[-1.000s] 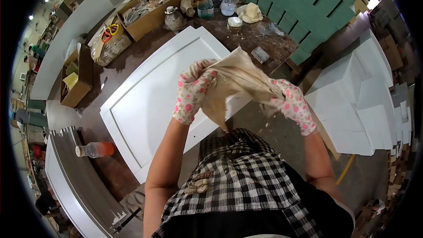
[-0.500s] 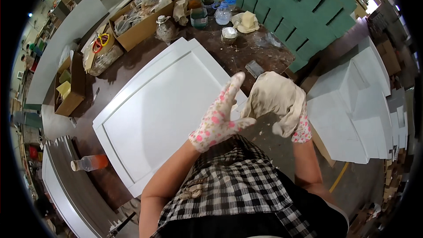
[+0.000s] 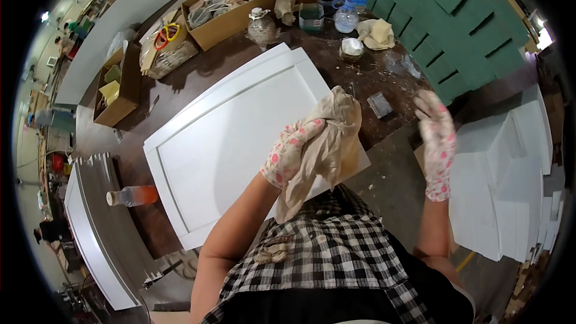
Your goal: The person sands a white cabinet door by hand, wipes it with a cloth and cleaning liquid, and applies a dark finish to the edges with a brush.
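A beige cloth (image 3: 333, 138) hangs in folds from my left hand (image 3: 291, 150), which wears a white glove with pink flowers and is closed on it. Both are above the near right part of a white framed panel (image 3: 234, 126) lying on the brown table. My right hand (image 3: 438, 144), in a matching glove, is raised to the right of the cloth, apart from it. Its fingers are extended, slightly blurred, and hold nothing. Nearest to it on the table is a small grey flat block (image 3: 379, 105).
Bottles and jars, a glass jar (image 3: 262, 27) among them, stand along the table's back. Cardboard boxes (image 3: 207, 39) and scissors (image 3: 166, 36) are at the back left. A bottle with orange liquid (image 3: 133, 195) lies left. Green stacked blocks (image 3: 456, 18) and white panels (image 3: 498, 168) are right.
The cloth has passed from my right hand to my left, which has closed on it. My right hand has moved away to the right and opened. The view has shifted slightly.
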A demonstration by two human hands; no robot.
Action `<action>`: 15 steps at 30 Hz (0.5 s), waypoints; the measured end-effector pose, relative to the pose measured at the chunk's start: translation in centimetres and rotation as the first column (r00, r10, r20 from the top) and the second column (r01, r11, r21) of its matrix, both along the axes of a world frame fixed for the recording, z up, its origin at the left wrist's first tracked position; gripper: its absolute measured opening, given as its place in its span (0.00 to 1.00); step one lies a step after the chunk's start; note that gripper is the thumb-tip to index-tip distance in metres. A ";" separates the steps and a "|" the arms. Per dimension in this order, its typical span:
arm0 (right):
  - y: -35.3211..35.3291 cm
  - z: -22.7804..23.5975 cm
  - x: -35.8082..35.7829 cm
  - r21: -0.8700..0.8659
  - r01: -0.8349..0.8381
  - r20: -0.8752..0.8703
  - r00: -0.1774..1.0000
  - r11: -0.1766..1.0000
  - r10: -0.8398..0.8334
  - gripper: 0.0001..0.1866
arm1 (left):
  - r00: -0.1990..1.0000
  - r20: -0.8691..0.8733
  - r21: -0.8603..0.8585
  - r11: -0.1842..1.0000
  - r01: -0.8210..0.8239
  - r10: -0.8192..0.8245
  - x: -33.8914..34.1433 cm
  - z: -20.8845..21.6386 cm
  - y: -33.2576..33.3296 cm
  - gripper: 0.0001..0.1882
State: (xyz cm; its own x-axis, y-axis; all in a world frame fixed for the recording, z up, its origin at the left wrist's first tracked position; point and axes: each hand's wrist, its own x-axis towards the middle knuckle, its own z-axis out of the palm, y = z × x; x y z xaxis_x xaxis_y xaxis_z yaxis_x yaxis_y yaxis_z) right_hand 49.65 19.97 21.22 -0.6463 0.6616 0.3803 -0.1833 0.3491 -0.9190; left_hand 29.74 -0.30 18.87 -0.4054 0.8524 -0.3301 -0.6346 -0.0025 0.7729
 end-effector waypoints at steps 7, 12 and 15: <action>-4.3 -0.9 -7.6 0.173 -0.524 0.372 0.819 0.834 0.437 0.34 | 0.961 -0.275 -0.067 0.998 -0.024 0.004 -1.5 -2.5 -1.9 0.20; -3.0 -2.0 -9.7 0.351 -0.179 0.519 0.854 0.919 -0.032 0.15 | 0.737 -0.582 -0.115 0.861 -0.495 0.345 -4.1 -1.1 -5.9 0.26; -4.2 -3.3 -11.2 0.057 -0.320 0.483 0.838 0.946 0.254 0.17 | 0.721 -0.651 0.016 0.953 -0.301 0.239 -0.7 0.1 -5.9 0.33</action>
